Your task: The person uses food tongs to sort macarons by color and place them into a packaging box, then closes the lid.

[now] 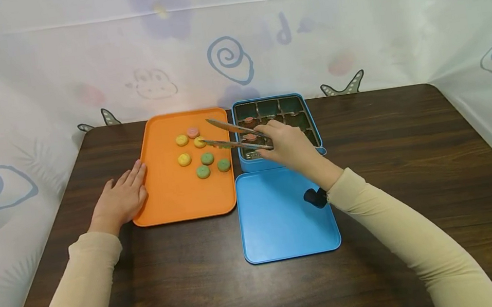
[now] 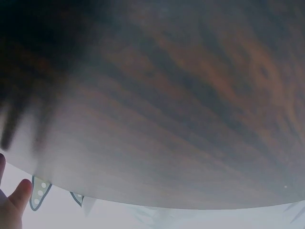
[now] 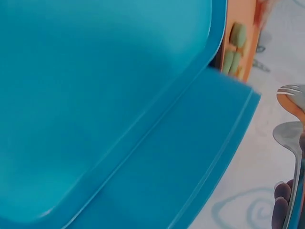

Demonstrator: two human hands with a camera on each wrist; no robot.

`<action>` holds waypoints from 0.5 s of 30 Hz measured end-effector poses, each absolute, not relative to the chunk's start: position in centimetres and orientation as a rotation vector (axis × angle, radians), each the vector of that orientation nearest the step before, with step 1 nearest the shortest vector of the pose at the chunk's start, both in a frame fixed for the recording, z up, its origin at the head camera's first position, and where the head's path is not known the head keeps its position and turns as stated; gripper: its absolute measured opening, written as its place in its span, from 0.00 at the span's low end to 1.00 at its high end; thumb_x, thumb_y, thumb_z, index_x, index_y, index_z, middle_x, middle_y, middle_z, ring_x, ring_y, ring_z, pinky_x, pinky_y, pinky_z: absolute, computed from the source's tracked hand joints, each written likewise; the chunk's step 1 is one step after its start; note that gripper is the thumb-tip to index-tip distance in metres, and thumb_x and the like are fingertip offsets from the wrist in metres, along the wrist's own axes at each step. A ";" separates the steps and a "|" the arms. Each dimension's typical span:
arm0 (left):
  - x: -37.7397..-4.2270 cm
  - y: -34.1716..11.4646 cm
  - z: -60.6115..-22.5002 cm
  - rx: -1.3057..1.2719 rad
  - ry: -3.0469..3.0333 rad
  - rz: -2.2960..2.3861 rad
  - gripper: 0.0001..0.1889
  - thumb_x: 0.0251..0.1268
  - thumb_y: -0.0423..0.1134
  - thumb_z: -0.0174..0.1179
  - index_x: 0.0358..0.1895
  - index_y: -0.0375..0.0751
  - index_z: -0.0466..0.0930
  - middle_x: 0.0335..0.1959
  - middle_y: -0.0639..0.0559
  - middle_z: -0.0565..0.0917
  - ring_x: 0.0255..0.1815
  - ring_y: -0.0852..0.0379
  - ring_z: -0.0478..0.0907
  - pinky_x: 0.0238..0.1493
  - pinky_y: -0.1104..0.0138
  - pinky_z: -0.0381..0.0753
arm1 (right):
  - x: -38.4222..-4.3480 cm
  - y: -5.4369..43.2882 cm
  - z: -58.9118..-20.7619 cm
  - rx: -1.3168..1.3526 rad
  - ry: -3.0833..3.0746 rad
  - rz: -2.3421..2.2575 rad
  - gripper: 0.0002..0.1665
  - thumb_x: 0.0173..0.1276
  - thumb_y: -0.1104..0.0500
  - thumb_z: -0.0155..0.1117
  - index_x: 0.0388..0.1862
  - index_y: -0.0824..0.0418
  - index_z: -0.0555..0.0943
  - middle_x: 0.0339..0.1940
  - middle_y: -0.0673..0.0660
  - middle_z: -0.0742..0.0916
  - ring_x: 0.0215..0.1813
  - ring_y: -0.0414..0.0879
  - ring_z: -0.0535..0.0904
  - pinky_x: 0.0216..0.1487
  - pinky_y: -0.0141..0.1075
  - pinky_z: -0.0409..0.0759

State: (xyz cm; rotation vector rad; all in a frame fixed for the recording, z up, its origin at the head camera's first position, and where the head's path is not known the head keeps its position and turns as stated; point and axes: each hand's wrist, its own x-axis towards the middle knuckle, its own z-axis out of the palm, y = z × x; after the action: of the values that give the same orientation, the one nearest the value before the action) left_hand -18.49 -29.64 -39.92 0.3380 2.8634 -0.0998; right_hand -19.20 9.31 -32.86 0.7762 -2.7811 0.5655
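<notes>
My right hand grips metal tongs, which have one forked end and one spoon-shaped end, as the right wrist view shows. Their tips are spread apart and point left over the orange tray. Near the tips lie a yellow macaron and a pink macaron. Several green macarons, one at the tray's right side, and more yellow ones rest on the tray. Fingers extended, my left hand rests at the tray's left edge. Below my right hand is a blue compartment box with pink macarons inside.
In front of the box lies a flat blue lid, beside the tray's right edge. A dark wooden table carries everything, and a patterned white cloth hangs behind it. A black strap piece shows at my right wrist.
</notes>
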 end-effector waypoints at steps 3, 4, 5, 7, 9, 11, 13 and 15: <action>-18.5 -29.7 -40.1 0.346 2.874 -0.102 0.31 0.76 0.45 0.28 0.76 0.35 0.39 0.78 0.39 0.44 0.75 0.35 0.52 0.71 0.34 0.49 | -18.8 8.4 -33.0 0.843 -2.773 0.534 0.27 0.60 0.55 0.70 0.57 0.63 0.78 0.44 0.61 0.84 0.34 0.49 0.82 0.33 0.39 0.83; -18.5 -29.7 -40.1 0.349 2.879 -0.105 0.31 0.76 0.44 0.28 0.76 0.35 0.39 0.78 0.39 0.44 0.75 0.35 0.52 0.71 0.34 0.49 | -18.6 8.0 -33.0 0.864 -2.773 0.525 0.27 0.60 0.55 0.70 0.57 0.63 0.78 0.44 0.61 0.85 0.36 0.50 0.83 0.35 0.39 0.84; -18.5 -29.7 -40.1 0.350 2.880 -0.109 0.31 0.76 0.44 0.28 0.76 0.35 0.39 0.78 0.39 0.44 0.75 0.35 0.53 0.71 0.34 0.50 | -18.5 7.7 -33.1 0.883 -2.774 0.512 0.27 0.60 0.55 0.70 0.57 0.63 0.78 0.46 0.60 0.85 0.39 0.50 0.84 0.37 0.39 0.84; -18.5 -29.7 -40.1 0.353 2.885 -0.114 0.31 0.76 0.44 0.28 0.76 0.35 0.40 0.78 0.39 0.45 0.75 0.35 0.53 0.70 0.35 0.50 | -18.4 7.1 -33.2 0.911 -2.787 0.481 0.27 0.60 0.54 0.70 0.58 0.62 0.78 0.49 0.60 0.85 0.42 0.50 0.85 0.40 0.39 0.85; -18.5 -29.7 -40.0 0.356 2.884 -0.127 0.31 0.76 0.45 0.28 0.76 0.35 0.39 0.78 0.39 0.45 0.75 0.35 0.53 0.70 0.35 0.51 | -18.3 6.5 -33.4 0.932 -2.809 0.449 0.27 0.61 0.54 0.69 0.58 0.62 0.78 0.53 0.60 0.84 0.44 0.49 0.85 0.42 0.39 0.85; -18.5 -29.7 -40.0 0.356 2.883 -0.138 0.31 0.76 0.45 0.28 0.76 0.35 0.39 0.78 0.39 0.45 0.75 0.35 0.53 0.70 0.35 0.51 | -18.3 6.1 -33.7 0.957 -2.829 0.432 0.27 0.61 0.54 0.69 0.58 0.61 0.78 0.54 0.60 0.84 0.44 0.48 0.86 0.41 0.38 0.85; -18.5 -29.8 -40.0 0.355 2.881 -0.144 0.31 0.76 0.45 0.27 0.76 0.35 0.39 0.78 0.39 0.45 0.75 0.35 0.53 0.71 0.35 0.51 | -18.3 5.7 -33.9 0.978 -2.849 0.432 0.26 0.61 0.54 0.69 0.58 0.61 0.78 0.52 0.59 0.84 0.43 0.48 0.85 0.40 0.37 0.85; -18.5 -29.8 -40.0 0.354 2.878 -0.150 0.31 0.76 0.45 0.27 0.76 0.35 0.38 0.78 0.39 0.44 0.75 0.35 0.52 0.71 0.35 0.50 | -18.4 5.4 -34.2 0.991 -2.870 0.428 0.26 0.62 0.55 0.68 0.58 0.60 0.78 0.51 0.58 0.84 0.42 0.47 0.85 0.39 0.36 0.85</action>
State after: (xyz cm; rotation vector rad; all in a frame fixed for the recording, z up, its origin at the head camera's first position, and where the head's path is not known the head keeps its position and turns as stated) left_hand -18.47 -29.79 -39.98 0.3543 2.8779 -0.1504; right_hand -18.35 5.39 -34.17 0.9910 -2.8696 0.4282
